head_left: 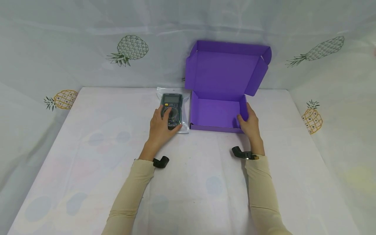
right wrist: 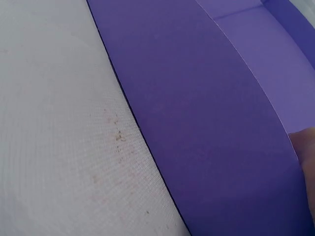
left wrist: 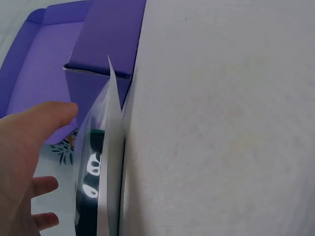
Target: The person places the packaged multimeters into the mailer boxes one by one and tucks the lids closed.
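Note:
A dark multimeter [head_left: 172, 99] with a dial and a small screen lies face up in a clear plastic bag [head_left: 185, 122]. Over it spreads my left hand [head_left: 158, 129], fingers apart; in the left wrist view the thumb and fingers [left wrist: 44, 186] hover beside the bag without gripping it. To the right stands a purple cardboard box [head_left: 217, 112], its lid [head_left: 226, 71] raised. My right hand [head_left: 251, 125] holds the box's right wall near the front corner, thumb on the inner side. In the right wrist view the box's front wall [right wrist: 206, 118] hides most of that hand.
A white cloth with faint spots covers the table [head_left: 188, 189]. Behind it hangs a pale curtain [head_left: 164, 29] printed with pineapples, close to the raised lid. The bag lies right beside the box's left wall.

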Tool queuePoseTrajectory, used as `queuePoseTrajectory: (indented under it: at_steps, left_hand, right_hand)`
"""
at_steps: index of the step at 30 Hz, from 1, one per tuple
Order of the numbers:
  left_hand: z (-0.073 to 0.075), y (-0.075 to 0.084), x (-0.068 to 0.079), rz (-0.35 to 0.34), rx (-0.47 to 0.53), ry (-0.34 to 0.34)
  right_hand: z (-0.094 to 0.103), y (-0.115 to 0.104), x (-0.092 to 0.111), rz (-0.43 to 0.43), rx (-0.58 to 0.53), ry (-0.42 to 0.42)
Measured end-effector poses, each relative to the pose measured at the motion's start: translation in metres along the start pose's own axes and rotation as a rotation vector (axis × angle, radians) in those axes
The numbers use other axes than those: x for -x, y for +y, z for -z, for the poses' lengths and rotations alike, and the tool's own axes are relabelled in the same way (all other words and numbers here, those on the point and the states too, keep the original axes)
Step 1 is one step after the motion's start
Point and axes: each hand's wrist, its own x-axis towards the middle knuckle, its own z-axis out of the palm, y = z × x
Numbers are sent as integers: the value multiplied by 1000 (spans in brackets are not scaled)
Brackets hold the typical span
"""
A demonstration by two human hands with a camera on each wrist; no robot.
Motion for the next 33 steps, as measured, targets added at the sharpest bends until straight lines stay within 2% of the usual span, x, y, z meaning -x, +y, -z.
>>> queuePoseTrajectory:
  at_steps: [3,10,18,24,33]
  left_hand:
    - [-2,-2,0,12,0,-19]
    - [-8,-2,-3,52,82,-59]
    - [-17,-3,-6,137,95,-23]
    - [-23,-1,-6,205,104,37]
    - [-28,-1,-4,194,101,111]
  right_hand:
    - [-1,0,0,4,-5,-1]
    - [0,1,-2,5,4,-5]
    - [1,-1,0,5,0,-20]
    - [1,-1,0,6,13,-21]
    - [0,2,1,2,18,-38]
